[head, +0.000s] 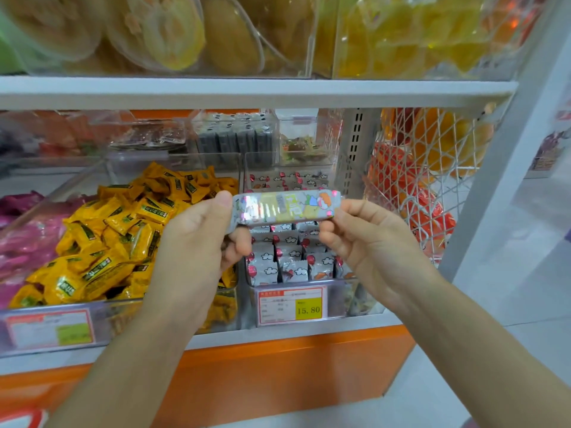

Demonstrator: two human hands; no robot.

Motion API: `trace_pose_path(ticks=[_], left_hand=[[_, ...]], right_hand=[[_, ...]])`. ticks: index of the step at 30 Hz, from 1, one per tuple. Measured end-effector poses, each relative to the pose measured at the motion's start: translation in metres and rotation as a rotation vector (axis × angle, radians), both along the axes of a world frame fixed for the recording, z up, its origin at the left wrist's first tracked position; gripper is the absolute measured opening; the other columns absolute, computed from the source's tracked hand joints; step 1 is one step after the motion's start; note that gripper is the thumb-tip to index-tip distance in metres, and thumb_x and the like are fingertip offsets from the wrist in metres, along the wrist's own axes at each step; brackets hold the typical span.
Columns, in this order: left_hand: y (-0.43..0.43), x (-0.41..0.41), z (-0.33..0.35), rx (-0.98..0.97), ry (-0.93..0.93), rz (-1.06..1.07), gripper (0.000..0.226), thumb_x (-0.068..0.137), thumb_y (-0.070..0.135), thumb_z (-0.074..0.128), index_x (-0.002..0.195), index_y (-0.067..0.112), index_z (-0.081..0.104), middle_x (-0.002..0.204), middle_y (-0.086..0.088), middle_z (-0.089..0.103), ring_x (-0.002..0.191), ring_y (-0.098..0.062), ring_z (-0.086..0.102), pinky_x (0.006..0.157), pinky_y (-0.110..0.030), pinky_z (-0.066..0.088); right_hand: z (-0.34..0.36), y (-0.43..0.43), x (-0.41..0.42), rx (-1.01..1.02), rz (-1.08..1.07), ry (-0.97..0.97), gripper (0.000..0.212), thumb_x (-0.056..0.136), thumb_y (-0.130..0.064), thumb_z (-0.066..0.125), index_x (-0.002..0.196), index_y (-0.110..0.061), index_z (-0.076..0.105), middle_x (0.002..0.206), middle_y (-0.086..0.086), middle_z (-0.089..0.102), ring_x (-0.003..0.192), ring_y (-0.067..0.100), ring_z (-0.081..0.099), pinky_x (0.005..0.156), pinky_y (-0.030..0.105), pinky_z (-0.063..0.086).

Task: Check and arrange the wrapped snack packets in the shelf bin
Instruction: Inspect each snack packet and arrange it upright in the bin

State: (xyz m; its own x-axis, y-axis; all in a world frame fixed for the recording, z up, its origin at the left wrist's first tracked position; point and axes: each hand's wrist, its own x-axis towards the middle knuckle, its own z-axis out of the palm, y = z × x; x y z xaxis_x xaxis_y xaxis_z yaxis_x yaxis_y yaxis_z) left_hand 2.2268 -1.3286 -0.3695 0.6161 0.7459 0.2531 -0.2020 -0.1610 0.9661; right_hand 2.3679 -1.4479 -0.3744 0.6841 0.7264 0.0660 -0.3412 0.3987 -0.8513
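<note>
the shelf bin (346,299) lies straight below and just beyond the fingers, a clear box with a price tag (292,305) on its front wall. it holds rows of wrapped snack packets (293,267), which stand on edge with their printed faces to the front. to the left of the left fingers is a heap of yellow packets (123,230), loose in the neighbouring bin. the left hand (194,242) and the right hand (370,242) are raised over the bin at about the same height, each as near to it as the other. between them hangs one long packet (285,208). its long axis runs level from one hand to the other, across the bin's width, clear of the rows beneath. the left fingers (224,200) are curled and pinch its left end under the thumb, and the right fingers (332,239) pinch its right end. this looks like the checking step. to go back among the rows it would likely come down on edge, though no free gap can be made out from here.
</note>
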Motion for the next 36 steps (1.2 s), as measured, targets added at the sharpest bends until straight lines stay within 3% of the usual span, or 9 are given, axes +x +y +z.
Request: trace_pose_path(ticks=[4,8,11,17,19,23,27,31,36], left_hand=[[0.002,-0.003,0.002,-0.064,-0.054,-0.164,0.029,0.097,0.024,0.039,0.082,0.019,0.064,0.057,0.005,0.057,0.052,-0.005,0.045,0.05,-0.014,0.043],[0.003,-0.002,0.0,0.173,0.066,-0.125,0.027,0.098,0.016,0.039,0.105,0.024,0.064,0.061,0.001,0.063,0.053,-0.004,0.048,0.052,-0.015,0.043],[0.003,-0.002,0.0,0.317,0.111,-0.076,0.031,0.098,0.014,0.038,0.11,0.033,0.06,0.066,0.002,0.066,0.055,-0.001,0.051,0.053,-0.013,0.043],[0.006,-0.007,0.001,0.422,0.159,-0.018,0.036,0.096,0.029,0.035,0.127,0.035,0.053,0.059,0.006,0.056,0.053,-0.001,0.047,0.053,-0.008,0.038],[0.005,-0.008,0.003,0.406,0.161,-0.001,0.037,0.095,0.03,0.037,0.128,0.033,0.052,0.06,0.008,0.058,0.051,0.001,0.047,0.051,-0.006,0.037],[0.004,-0.007,0.004,0.329,0.153,0.028,0.036,0.093,0.023,0.047,0.128,0.029,0.053,0.065,0.01,0.063,0.051,0.002,0.048,0.048,-0.008,0.039],[-0.001,-0.007,0.006,0.337,0.155,0.016,0.033,0.09,0.017,0.052,0.121,0.026,0.058,0.072,0.011,0.063,0.056,0.005,0.054,0.051,-0.007,0.041],[-0.002,-0.008,0.008,0.361,0.157,-0.025,0.03,0.084,0.015,0.06,0.111,0.028,0.062,0.083,0.012,0.066,0.067,0.005,0.06,0.058,-0.008,0.046],[-0.006,-0.006,0.003,0.434,0.215,-0.054,0.033,0.081,0.021,0.064,0.106,0.041,0.06,0.088,0.002,0.065,0.075,-0.01,0.063,0.068,-0.021,0.054]], right_hand=[[0.001,-0.003,0.002,-0.03,-0.061,-0.131,0.012,0.091,0.006,0.048,0.087,-0.004,0.054,0.06,0.006,0.064,0.056,0.015,0.064,0.055,0.02,0.053],[0.003,-0.005,0.003,-0.074,-0.1,-0.259,0.016,0.096,-0.014,0.049,0.099,-0.011,0.064,0.087,0.015,0.06,0.059,0.016,0.063,0.056,0.023,0.053],[0.003,-0.005,0.003,-0.142,-0.149,-0.368,0.014,0.092,-0.022,0.056,0.087,-0.015,0.067,0.077,0.006,0.06,0.059,0.019,0.061,0.059,0.026,0.052],[0.002,-0.005,0.004,-0.156,-0.167,-0.484,0.004,0.084,-0.015,0.063,0.084,-0.017,0.06,0.102,0.017,0.062,0.071,0.019,0.069,0.083,0.046,0.053],[0.002,-0.005,0.003,-0.157,-0.172,-0.522,0.012,0.088,-0.006,0.06,0.088,-0.018,0.059,0.101,0.011,0.062,0.072,0.018,0.07,0.084,0.046,0.054],[0.002,-0.005,-0.002,-0.187,-0.171,-0.621,0.03,0.087,0.001,0.059,0.105,-0.022,0.064,0.106,-0.001,0.063,0.089,0.014,0.068,0.078,0.029,0.056],[0.003,-0.006,-0.006,-0.231,-0.224,-0.697,0.012,0.083,-0.012,0.067,0.092,-0.019,0.07,0.1,-0.002,0.067,0.083,0.002,0.065,0.064,0.01,0.048],[0.005,-0.006,-0.006,-0.211,-0.275,-0.691,0.01,0.083,-0.01,0.065,0.075,-0.014,0.066,0.071,-0.018,0.065,0.064,-0.005,0.058,0.057,0.008,0.045],[0.003,-0.005,-0.003,-0.268,-0.391,-0.743,0.018,0.084,-0.015,0.065,0.068,-0.008,0.062,0.065,-0.01,0.06,0.062,0.002,0.054,0.058,0.018,0.046]])
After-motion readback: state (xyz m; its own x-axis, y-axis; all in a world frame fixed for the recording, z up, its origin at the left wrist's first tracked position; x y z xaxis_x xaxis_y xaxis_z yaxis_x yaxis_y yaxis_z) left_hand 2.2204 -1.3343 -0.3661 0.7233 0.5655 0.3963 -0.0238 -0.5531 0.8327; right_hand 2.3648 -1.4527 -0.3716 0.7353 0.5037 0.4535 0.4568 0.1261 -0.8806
